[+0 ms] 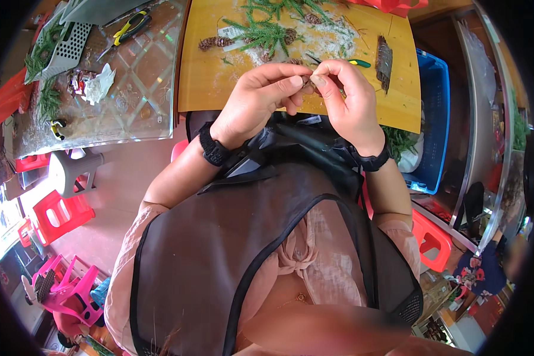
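Above the near part of the yellow table (210, 83), my two hands meet at a small brown pine cone (307, 84), largely covered by fingers. My left hand (252, 101) is closed round its left side. From the other side, my right hand (353, 104) pinches it between thumb and forefinger. Just behind the right hand lie pliers with a green and yellow handle (359, 63), partly hidden. Green artificial pine sprigs (267, 32), further pine cones (216, 43) and white flakes (335, 38) are spread beyond the hands. A strip of bark (384, 65) rests at the right.
A glass-topped table (136, 89) at the left bears pliers (127, 31), a grey perforated basket (71, 50) and crumpled white tissue (99, 84). A blue crate (436, 127) borders the yellow table's right side. Red stools (62, 216) stand on the floor at the left.
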Motion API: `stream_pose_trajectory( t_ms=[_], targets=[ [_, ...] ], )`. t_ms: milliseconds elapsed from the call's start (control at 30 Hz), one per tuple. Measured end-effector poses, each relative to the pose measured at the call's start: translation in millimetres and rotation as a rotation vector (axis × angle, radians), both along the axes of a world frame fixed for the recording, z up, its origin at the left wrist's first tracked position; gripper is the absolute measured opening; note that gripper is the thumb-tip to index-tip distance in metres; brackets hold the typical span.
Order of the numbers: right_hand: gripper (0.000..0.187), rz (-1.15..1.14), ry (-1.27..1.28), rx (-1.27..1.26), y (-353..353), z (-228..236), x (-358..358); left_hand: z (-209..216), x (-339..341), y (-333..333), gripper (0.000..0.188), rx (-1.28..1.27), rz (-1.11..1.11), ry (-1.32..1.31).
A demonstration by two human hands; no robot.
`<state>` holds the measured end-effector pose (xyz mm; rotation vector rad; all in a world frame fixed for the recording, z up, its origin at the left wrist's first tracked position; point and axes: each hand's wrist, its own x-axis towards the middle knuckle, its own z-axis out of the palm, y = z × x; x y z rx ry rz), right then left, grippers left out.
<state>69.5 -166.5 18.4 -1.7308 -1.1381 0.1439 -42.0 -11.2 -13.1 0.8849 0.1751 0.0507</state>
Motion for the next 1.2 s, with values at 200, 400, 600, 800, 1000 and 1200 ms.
stream_pose_trajectory(
  t_ms=[200,400,600,800,1000,1200],
  targets=[
    [0.003,0.037,-0.288,-0.009,5.5,7.8,5.1,1.5,0.5,-0.7,0.019,-0.209,0.033,0.022],
    [0.005,0.016,-0.201,-0.009,7.7,9.7,0.2,-2.6,1.7,-0.9,0.015,-0.179,0.071,0.023],
    [0.007,0.006,0.049,-0.065,6.7,15.2,2.0,-4.1,2.1,5.9,0.015,-0.23,-0.016,0.04],
    [0.016,-0.013,-0.109,-0.418,-20.5,10.0,45.3,-11.5,3.8,14.5,0.018,-0.396,-0.074,-0.007],
    [0.023,-0.034,-0.286,-0.871,-42.9,-18.9,63.3,-15.8,4.5,19.1,0.02,-0.47,-0.032,-0.077],
    [0.022,-0.129,-0.468,-0.646,-49.0,-14.0,71.7,-22.9,9.9,15.5,0.019,-0.386,0.064,-0.135]
  ],
)
